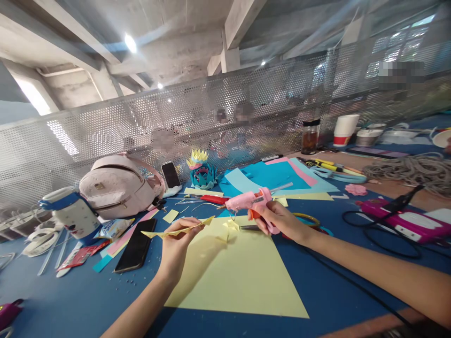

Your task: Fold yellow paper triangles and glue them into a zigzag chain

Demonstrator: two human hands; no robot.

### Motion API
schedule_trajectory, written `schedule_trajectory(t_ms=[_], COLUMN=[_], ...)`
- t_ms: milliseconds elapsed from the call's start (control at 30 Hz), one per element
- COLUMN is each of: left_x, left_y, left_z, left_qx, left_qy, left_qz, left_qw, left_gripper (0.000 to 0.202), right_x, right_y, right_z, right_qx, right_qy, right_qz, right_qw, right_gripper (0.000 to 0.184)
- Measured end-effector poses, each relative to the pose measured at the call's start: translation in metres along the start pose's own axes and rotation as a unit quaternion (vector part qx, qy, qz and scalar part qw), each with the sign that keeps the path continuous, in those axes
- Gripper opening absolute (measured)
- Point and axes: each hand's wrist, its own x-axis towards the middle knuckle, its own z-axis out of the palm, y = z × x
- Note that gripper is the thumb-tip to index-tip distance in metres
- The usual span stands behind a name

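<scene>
My right hand (273,219) is wrapped round the handle of a pink hot glue gun (246,201), fingers at its orange trigger. A clear glue stick (283,186) pokes out of its back, and its nozzle points left. In my left hand (176,244) is a folded yellow paper strip (165,233), pinched along its length. Both hands are above a large pale yellow paper sheet (239,277) on the blue table. Small folded yellow paper pieces (230,226) lie on that sheet below the glue gun. A red comb-like object (213,200) is just behind the nozzle.
Behind the sheet stands a layered blue, pink and yellow paper flower (202,171), beside blue paper sheets (260,176). Left are a black phone (136,246), a pink backpack (120,185) and a tumbler (75,216). Right are a magenta power strip (401,220), its cord and a rope coil (412,166).
</scene>
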Motion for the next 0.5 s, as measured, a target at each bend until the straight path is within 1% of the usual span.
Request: schedule_trajectory(t_ms=[67, 133, 200, 233, 300, 367, 433, 500], left_x=[0.0, 0.0, 0.0, 0.0, 0.0, 0.0, 0.0, 0.0], left_y=[0.0, 0.0, -0.001, -0.001, -0.002, -0.002, -0.001, -0.001], left_z=[0.0, 0.0, -0.001, -0.001, -0.001, -0.001, -0.001, -0.001], left_qx=[-0.002, -0.004, -0.004, -0.005, -0.007, -0.009, -0.01, -0.01], left_qy=[0.001, 0.001, 0.002, 0.001, 0.0, -0.003, -0.004, -0.005], left_qz=[-0.001, -0.004, -0.007, -0.008, -0.009, -0.009, -0.01, -0.01], left_qw=[1.0, 1.0, 1.0, 1.0, 1.0, 1.0, 1.0, 1.0], left_gripper=[0.019, 0.018, 0.018, 0.018, 0.019, 0.019, 0.019, 0.019], right_x=[0.005, 0.011, 0.018, 0.02, 0.024, 0.025, 0.026, 0.026], right_y=[-0.002, -0.002, 0.001, 0.003, 0.007, 0.011, 0.015, 0.018], right_z=[-0.008, -0.021, -0.035, -0.042, -0.053, -0.06, -0.063, -0.064], right_qx=[-0.027, -0.078, -0.157, -0.21, -0.317, -0.392, -0.424, -0.429], right_qy=[0.039, 0.089, 0.133, 0.138, 0.111, 0.079, 0.065, 0.058], right_qz=[-0.016, -0.024, -0.015, -0.001, 0.03, 0.055, 0.068, 0.071], right_qw=[0.999, 0.993, 0.978, 0.968, 0.941, 0.915, 0.901, 0.899], right_gripper=[0.06, 0.06, 0.06, 0.058, 0.054, 0.049, 0.046, 0.045])
